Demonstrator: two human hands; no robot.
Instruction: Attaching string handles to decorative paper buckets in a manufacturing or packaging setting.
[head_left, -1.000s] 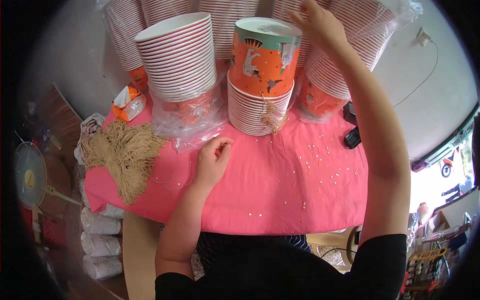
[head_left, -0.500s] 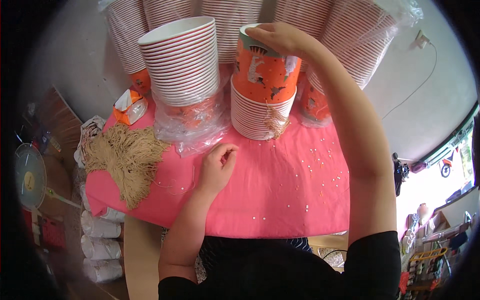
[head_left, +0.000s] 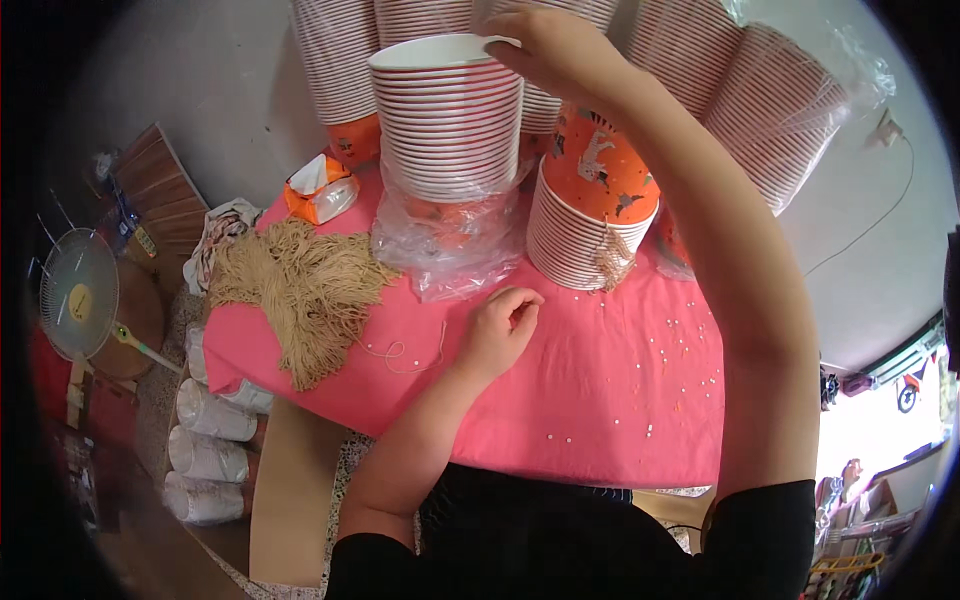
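My right hand [head_left: 565, 50] reaches across to the far rim area of a tall stack of white-rimmed paper buckets [head_left: 450, 120]. Its thumb and fingers are apart at the right edge of the top bucket, and I see nothing held. Below that arm stands an upside-down stack of orange printed buckets [head_left: 600, 165], with beige cords [head_left: 612, 258] hanging at the rims. My left hand [head_left: 503, 328] is low over the pink cloth in front of the stacks, fingers curled in; whatever they hold, if anything, is hidden.
A heap of beige cords [head_left: 310, 285] lies on the left of the pink tablecloth [head_left: 560, 400], beside an orange tissue pack [head_left: 320, 190]. Plastic wrap [head_left: 450, 255] bunches around the stack's base. More bucket stacks [head_left: 770, 110] line the back. Small white bits are scattered at right.
My right hand has left the top of the upside-down orange stack and moved left to the white-rimmed stack. The view has shifted; my left hand stays curled over the cloth.
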